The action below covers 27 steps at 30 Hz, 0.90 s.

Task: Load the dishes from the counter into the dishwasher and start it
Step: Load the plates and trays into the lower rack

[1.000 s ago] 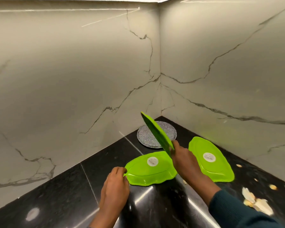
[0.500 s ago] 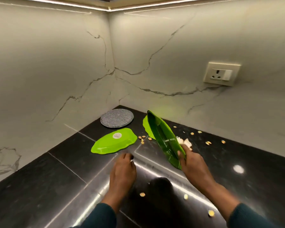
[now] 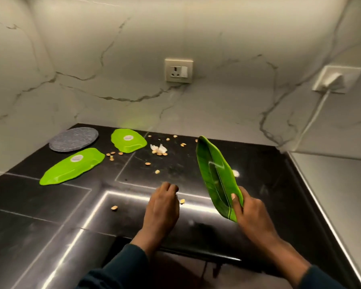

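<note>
We're at the pick-up step: our right hand (image 3: pixel 250 209) pinches the leaf-shaped green plate (image 3: pixel 217 174) at its near end, thumb on the inside, tilted up over the counter (image 3: pixel 50 205) right of center. Left hand (image 3: pixel 161 207) hangs loosely curled, holding nothing. Next it probably goes to the dishwasher, not visible here. Two more green plates (image 3: pixel 71 166) lie face down at left.

One head-worn camera looks forward and down, close over the black counter (image 3: pixel 50 205), facing the marble wall (image 3: pixel 217 38).
</note>
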Each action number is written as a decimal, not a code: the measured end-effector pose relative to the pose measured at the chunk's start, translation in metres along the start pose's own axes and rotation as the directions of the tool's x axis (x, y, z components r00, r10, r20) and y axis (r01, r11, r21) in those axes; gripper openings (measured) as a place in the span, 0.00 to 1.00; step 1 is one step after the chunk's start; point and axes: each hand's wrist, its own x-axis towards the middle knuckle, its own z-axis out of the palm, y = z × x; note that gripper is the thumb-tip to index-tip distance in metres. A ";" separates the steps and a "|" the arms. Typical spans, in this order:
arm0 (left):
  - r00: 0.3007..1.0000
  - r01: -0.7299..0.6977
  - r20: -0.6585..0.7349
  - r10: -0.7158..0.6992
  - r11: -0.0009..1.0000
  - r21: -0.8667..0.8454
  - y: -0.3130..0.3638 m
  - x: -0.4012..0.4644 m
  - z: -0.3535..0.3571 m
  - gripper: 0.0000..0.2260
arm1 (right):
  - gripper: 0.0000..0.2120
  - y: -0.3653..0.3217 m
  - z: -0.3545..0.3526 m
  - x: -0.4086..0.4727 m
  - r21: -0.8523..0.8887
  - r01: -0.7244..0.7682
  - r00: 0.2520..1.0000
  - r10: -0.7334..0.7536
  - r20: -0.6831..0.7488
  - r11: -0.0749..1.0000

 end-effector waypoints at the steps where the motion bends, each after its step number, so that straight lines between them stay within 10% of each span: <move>1: 0.999 -0.042 0.010 0.042 0.999 -0.001 0.018 -0.004 0.009 0.06 | 0.12 0.011 -0.011 -0.010 0.003 -0.036 0.999 0.036 -0.016 0.999; 15: 0.906 -0.418 -0.007 0.424 0.888 -0.190 0.276 -0.112 0.111 0.05 | 0.10 0.180 -0.172 -0.203 -0.074 -0.326 0.930 0.306 -0.203 0.942; 20: 0.740 -0.559 0.253 0.623 0.779 -0.284 0.331 -0.188 0.166 0.06 | 0.18 0.212 -0.214 -0.294 -0.035 -0.423 0.876 0.399 -0.271 0.905; 27: 0.642 -0.424 0.530 0.555 0.832 -0.357 0.350 -0.275 0.292 0.10 | 0.32 0.249 -0.198 -0.435 -0.011 -0.726 0.669 0.703 -0.241 0.688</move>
